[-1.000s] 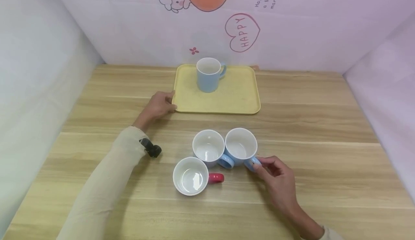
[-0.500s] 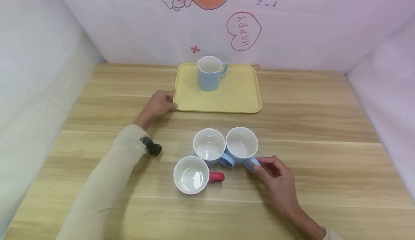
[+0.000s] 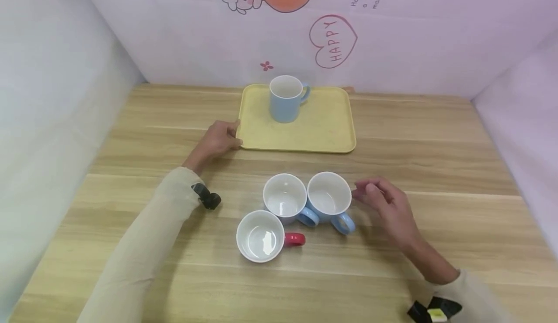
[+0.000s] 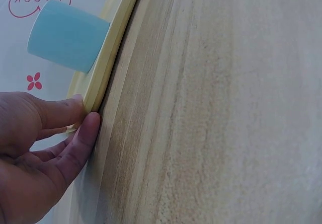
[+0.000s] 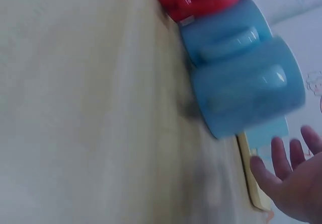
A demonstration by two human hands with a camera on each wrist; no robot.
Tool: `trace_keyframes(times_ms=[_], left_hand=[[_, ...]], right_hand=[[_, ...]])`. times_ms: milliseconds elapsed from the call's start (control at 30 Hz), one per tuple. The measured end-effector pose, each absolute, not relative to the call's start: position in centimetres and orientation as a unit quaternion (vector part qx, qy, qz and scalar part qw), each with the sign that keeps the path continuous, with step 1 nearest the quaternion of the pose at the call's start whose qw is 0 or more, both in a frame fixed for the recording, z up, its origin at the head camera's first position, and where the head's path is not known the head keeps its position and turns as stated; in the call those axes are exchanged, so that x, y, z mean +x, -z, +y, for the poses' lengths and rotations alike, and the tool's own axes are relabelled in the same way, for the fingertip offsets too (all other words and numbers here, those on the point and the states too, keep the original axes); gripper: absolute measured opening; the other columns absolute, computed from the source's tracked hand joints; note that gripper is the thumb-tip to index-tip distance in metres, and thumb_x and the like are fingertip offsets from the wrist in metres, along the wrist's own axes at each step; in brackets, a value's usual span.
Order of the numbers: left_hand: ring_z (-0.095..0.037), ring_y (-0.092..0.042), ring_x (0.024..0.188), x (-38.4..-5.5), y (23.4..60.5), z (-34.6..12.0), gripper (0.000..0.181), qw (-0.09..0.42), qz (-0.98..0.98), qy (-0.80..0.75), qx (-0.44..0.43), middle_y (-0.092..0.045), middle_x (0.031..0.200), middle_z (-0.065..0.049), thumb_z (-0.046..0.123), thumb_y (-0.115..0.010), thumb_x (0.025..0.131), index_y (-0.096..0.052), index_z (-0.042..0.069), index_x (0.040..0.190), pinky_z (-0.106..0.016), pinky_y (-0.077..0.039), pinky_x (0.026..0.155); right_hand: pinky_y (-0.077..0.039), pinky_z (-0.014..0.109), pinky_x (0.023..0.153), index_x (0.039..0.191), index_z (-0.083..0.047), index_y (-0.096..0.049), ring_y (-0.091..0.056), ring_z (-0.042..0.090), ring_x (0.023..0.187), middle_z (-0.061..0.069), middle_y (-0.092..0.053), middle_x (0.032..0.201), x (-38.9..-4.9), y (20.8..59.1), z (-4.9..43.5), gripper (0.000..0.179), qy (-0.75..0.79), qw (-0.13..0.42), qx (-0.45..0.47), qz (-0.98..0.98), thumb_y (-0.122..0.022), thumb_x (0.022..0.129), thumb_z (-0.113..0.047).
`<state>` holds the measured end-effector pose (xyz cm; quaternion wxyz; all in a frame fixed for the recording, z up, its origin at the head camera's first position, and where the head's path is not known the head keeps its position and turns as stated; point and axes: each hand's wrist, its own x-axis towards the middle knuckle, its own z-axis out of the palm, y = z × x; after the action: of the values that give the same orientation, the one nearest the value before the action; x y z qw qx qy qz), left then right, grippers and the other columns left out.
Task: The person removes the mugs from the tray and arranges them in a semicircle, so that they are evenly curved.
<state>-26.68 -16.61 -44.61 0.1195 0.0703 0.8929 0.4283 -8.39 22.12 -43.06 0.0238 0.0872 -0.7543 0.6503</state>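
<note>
A yellow tray (image 3: 322, 134) lies at the back with a light blue mug (image 3: 285, 106) standing on it. My left hand (image 3: 219, 138) pinches the tray's left rim near its front corner; in the left wrist view a fingertip (image 4: 88, 125) presses against the rim. In front of the tray stand two blue mugs side by side, the left one (image 3: 284, 197) and the right one (image 3: 329, 194). A mug with a red handle (image 3: 294, 239) sits nearest. My right hand (image 3: 388, 207), fingers loosely spread and holding nothing, is just right of the right blue mug.
The wooden table (image 3: 436, 168) is bounded by a printed cloth (image 3: 196, 37) at the back and white sheets at both sides. The front mugs stand rim to rim, with their handles pointing right and toward me. Black cameras are strapped at both sleeves.
My right hand has let go of the right blue mug's handle and moved forward and right, beside the mug. The left hand stays on the tray. The head view has shifted slightly.
</note>
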Motion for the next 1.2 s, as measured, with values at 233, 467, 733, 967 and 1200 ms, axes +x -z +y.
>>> trace_keyframes(times_ms=[233,467,733,967,1200], left_hand=[[-0.015,-0.051,0.065,-26.8,44.8,-16.6,0.064,0.124,0.891,-0.43,0.074,-0.066,0.086,-0.015,0.001,-0.072,0.088,-0.044,-0.001,0.146,-0.025,-0.04,0.056],[-0.014,-0.049,0.062,-26.5,44.6,-16.3,0.063,0.124,0.893,-0.427,0.07,-0.066,0.081,-0.012,0.0,-0.072,0.087,-0.046,0.0,0.145,-0.024,-0.038,0.053],[-0.014,-0.051,0.063,-26.6,44.5,-16.3,0.058,0.118,0.893,-0.429,0.071,-0.066,0.083,-0.014,-0.001,-0.072,0.087,-0.051,-0.002,0.141,-0.023,-0.04,0.054],[-0.015,-0.058,0.065,-26.6,44.5,-16.0,0.06,0.127,0.891,-0.432,0.059,-0.067,0.085,-0.014,-0.001,-0.072,0.087,-0.049,0.0,0.143,-0.024,-0.044,0.057],[-0.015,-0.054,0.064,-26.5,44.4,-16.4,0.064,0.123,0.896,-0.421,0.065,-0.065,0.083,-0.013,0.0,-0.072,0.087,-0.045,0.0,0.145,-0.025,-0.042,0.056]], right_hand=[[-0.049,0.022,0.091,0.121,0.016,-0.053,-0.069,0.018,0.101,0.013,-0.068,0.109,-11.8,42.0,23.2,0.035,-0.624,-0.022,0.101,-0.774,-0.046,0.107,-0.015],[-0.052,0.029,0.09,0.119,0.016,-0.053,-0.069,0.018,0.1,0.017,-0.063,0.107,-14.6,41.8,23.5,0.032,-0.653,-0.018,0.116,-0.748,-0.05,0.106,-0.013],[-0.053,0.031,0.089,0.121,0.009,-0.054,-0.065,0.024,0.099,0.019,-0.059,0.106,-16.6,41.7,23.1,0.026,-0.686,-0.013,0.132,-0.715,-0.051,0.105,-0.011],[-0.053,0.03,0.089,0.121,0.005,-0.054,-0.065,0.019,0.101,0.017,-0.058,0.108,-18.8,41.4,23.8,0.026,-0.682,-0.016,0.106,-0.724,-0.051,0.105,-0.016],[-0.052,0.029,0.09,0.119,0.004,-0.056,-0.064,0.019,0.1,0.011,-0.061,0.106,-21.0,41.3,23.0,0.025,-0.692,-0.017,0.087,-0.716,-0.054,0.104,-0.017]])
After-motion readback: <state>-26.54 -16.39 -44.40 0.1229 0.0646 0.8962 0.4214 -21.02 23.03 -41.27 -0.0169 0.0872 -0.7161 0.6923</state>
